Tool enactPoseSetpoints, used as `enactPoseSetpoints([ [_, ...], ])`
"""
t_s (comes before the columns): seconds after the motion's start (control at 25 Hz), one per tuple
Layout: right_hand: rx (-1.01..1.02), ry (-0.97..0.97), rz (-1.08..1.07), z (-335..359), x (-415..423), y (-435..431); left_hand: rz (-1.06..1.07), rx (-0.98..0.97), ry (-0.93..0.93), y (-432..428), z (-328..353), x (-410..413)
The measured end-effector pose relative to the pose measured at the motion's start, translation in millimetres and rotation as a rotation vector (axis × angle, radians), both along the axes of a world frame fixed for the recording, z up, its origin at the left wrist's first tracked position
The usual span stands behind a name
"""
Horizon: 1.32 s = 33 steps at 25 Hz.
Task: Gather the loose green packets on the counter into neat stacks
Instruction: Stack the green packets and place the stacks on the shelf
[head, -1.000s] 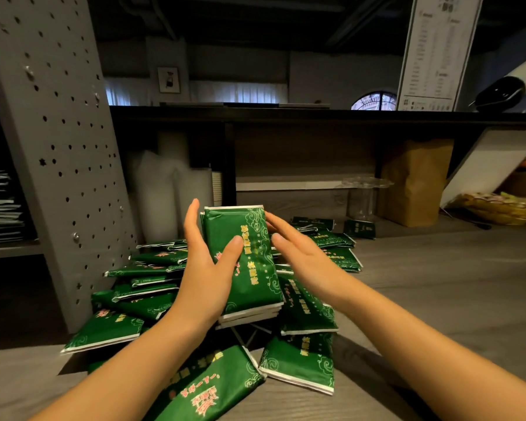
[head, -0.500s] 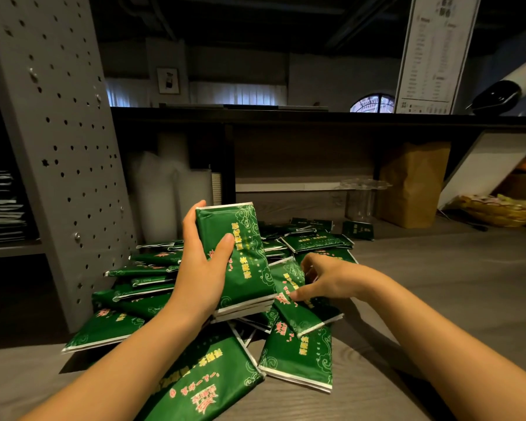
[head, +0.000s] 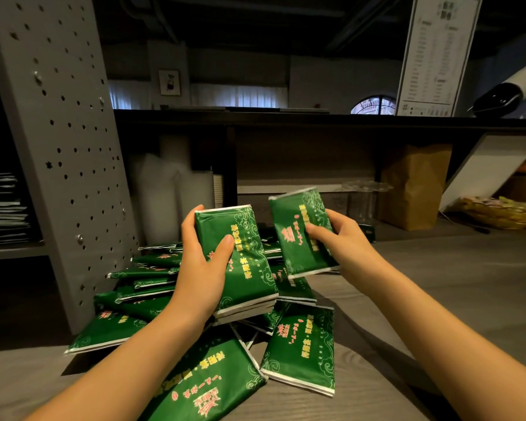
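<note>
My left hand (head: pixel 202 268) grips a small stack of green packets (head: pixel 246 268), thumb across the top packet, held tilted above the pile. Just to its right, my right hand (head: pixel 342 241) holds a single green packet (head: pixel 298 229) lifted off the counter, fingers over its face. Below both hands, several loose green packets (head: pixel 140 287) lie scattered and overlapping on the grey counter (head: pixel 438 299). One packet (head: pixel 301 350) lies flat near the front, and another (head: pixel 207 381) lies partly under my left forearm.
A grey perforated panel (head: pixel 61 147) leans at the left beside the pile. Behind stand white plastic containers (head: pixel 170 202), a clear cup (head: pixel 362 202), a brown paper bag (head: pixel 413 183) and a basket (head: pixel 504 211) at the far right. A dark shelf (head: pixel 316 120) runs overhead.
My right hand reached down into the pile, took hold of one packet and has raised it up beside the stack. The left hand's stack stayed nearly in place.
</note>
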State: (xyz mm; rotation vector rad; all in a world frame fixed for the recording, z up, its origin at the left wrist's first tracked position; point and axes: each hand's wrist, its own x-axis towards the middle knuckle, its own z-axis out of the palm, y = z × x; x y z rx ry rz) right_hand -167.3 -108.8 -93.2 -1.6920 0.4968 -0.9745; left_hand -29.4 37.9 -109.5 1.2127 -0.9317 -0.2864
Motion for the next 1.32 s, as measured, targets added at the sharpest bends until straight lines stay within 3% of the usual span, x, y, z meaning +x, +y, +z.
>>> enactPoseSetpoints([
  [0.12,0.13,-0.101,0.181,1.7,5.6,21.5,0.001,-0.004,0.026,-0.2,-0.1,0.4],
  [0.24,0.039,-0.01,0.176,-13.1,22.0,38.2,-0.022,-0.022,0.071,-2.5,-0.6,-2.0],
  [0.52,-0.168,-0.012,0.242,-36.0,43.2,61.9,-0.105,-0.082,0.111,-2.3,-3.5,-10.0],
  [0.72,-0.064,0.014,0.385,-37.1,47.6,51.6,-0.039,-0.067,-0.055,-4.3,-8.1,-7.6],
  [0.8,-0.061,0.03,0.297,-27.1,40.4,42.4,-0.022,-0.066,-0.062,-4.7,-7.8,-5.9],
  [0.92,-0.418,0.401,-0.232,-26.6,25.4,9.5,-0.035,-0.069,-0.018,-3.2,-3.6,-5.0],
  [1.0,-0.504,0.701,-0.368,-34.6,18.9,-8.6,-0.029,-0.087,-0.002,-2.1,-2.2,-3.3],
  [1.16,-0.509,1.015,-0.319,-46.9,25.5,-10.3,0.005,-0.112,0.0,-0.5,0.8,1.1],
  [1.24,-0.495,0.993,-0.215,-46.8,29.2,-5.8,0.015,-0.123,0.019,0.0,2.1,4.2],
  [1.32,-0.34,0.881,-0.07,-40.8,26.3,-2.2,0.019,-0.132,0.045,-0.2,2.6,7.7],
])
